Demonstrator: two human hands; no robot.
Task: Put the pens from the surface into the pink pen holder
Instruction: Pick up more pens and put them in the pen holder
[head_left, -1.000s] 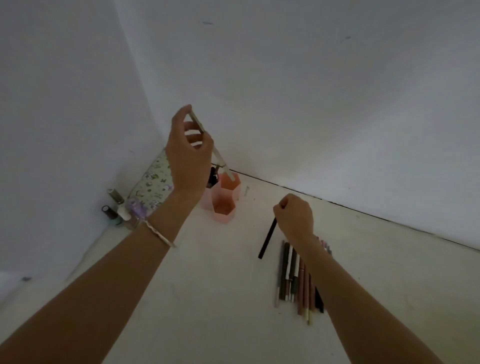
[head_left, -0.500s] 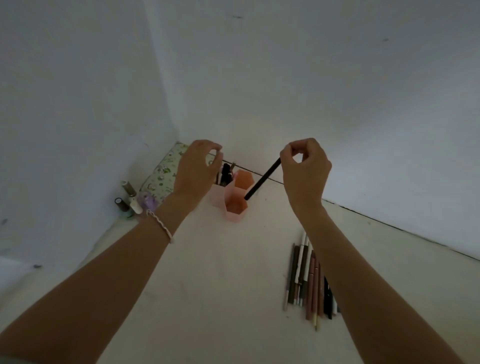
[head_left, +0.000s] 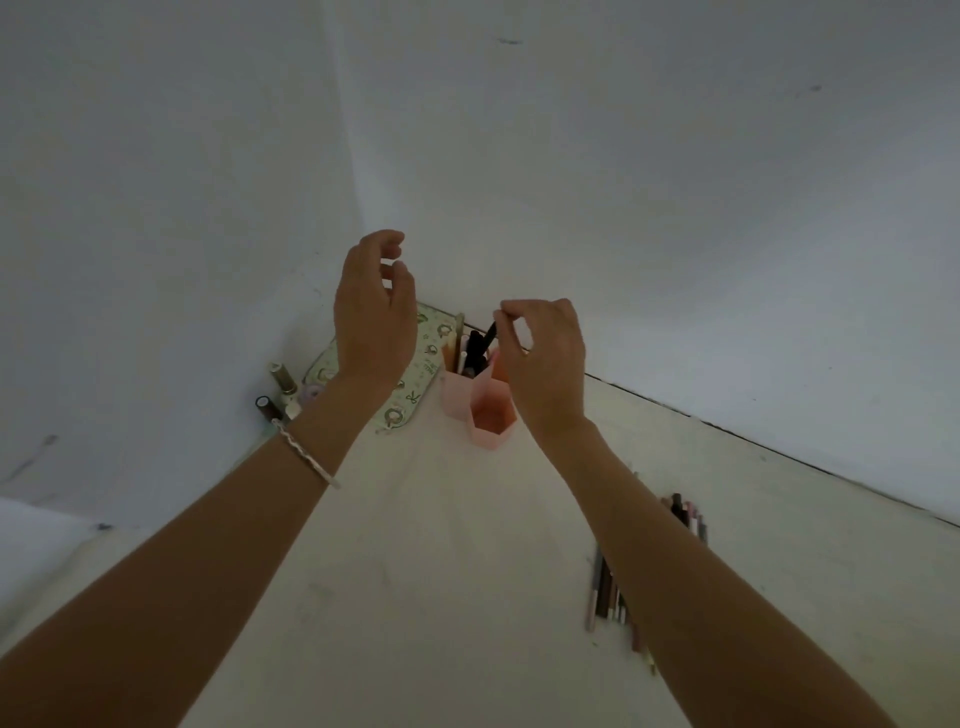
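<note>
Since half a second ago, my right hand (head_left: 543, 364) has carried the black pen (head_left: 488, 335) over to the pink pen holder (head_left: 480, 405), and the pen now stands steeply with its lower end down among the pens already in the holder's back compartment. My right thumb and forefinger pinch narrow on the pen's top end, the other fingers curled loosely beside them. Directly below my right fingertips sits the holder, its nearest hexagonal compartment open and showing no pen.

My left hand (head_left: 374, 317) has lifted and hovers to the left of the holder, fingers spread wide and gently curved, holding nothing. Under that palm lies a floral pencil case (head_left: 410, 395), touching or just beside the holder's left wall. Behind my left wrist, against the wall, stand a few small bottles (head_left: 275, 395). A thin bracelet (head_left: 306, 452) circles the left wrist.

Well behind my right fingers, beneath the forearm, the remaining pens (head_left: 605, 597) lie side by side on the pale surface (head_left: 441, 571).
</note>
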